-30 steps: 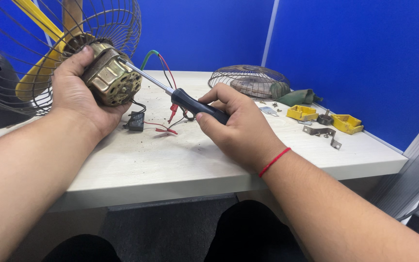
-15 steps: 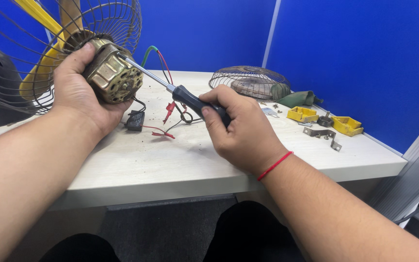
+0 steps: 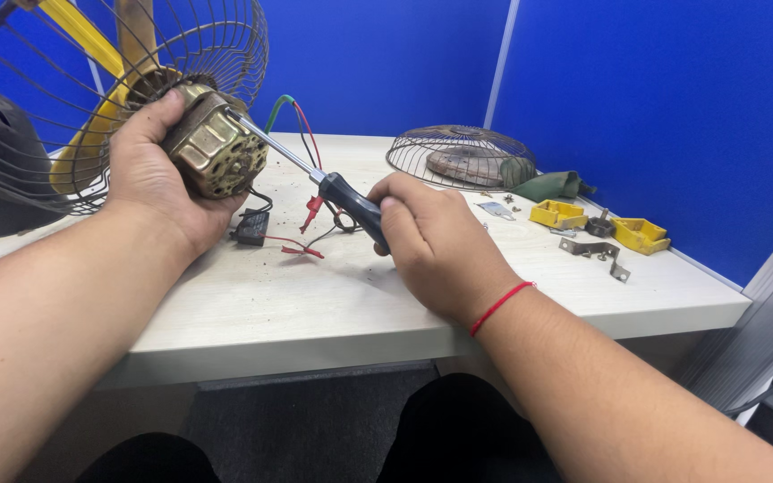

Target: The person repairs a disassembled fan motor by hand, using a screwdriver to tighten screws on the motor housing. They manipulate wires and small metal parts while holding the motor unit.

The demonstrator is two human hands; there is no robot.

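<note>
My left hand [image 3: 149, 179] grips a brass-coloured fan motor [image 3: 215, 148] that sits against a wire fan guard [image 3: 118, 98] with a yellow frame. My right hand [image 3: 436, 241] holds a black-handled screwdriver [image 3: 351, 204]; its metal shaft runs up and left, and the tip meets the motor's top edge. Red, green and black wires [image 3: 301, 134] trail from the motor down to a small black capacitor [image 3: 250, 228] lying on the pale table [image 3: 315, 304].
A second wire guard [image 3: 461, 154] lies flat at the back of the table, with a green cloth [image 3: 547, 186] beside it. Two yellow plastic parts [image 3: 597, 224], a metal bracket [image 3: 594, 252] and small screws lie at the right. Blue partition walls stand behind.
My right hand has shifted slightly with the screwdriver, whose tip stays at the motor. My left hand has kept the motor in roughly the same place.
</note>
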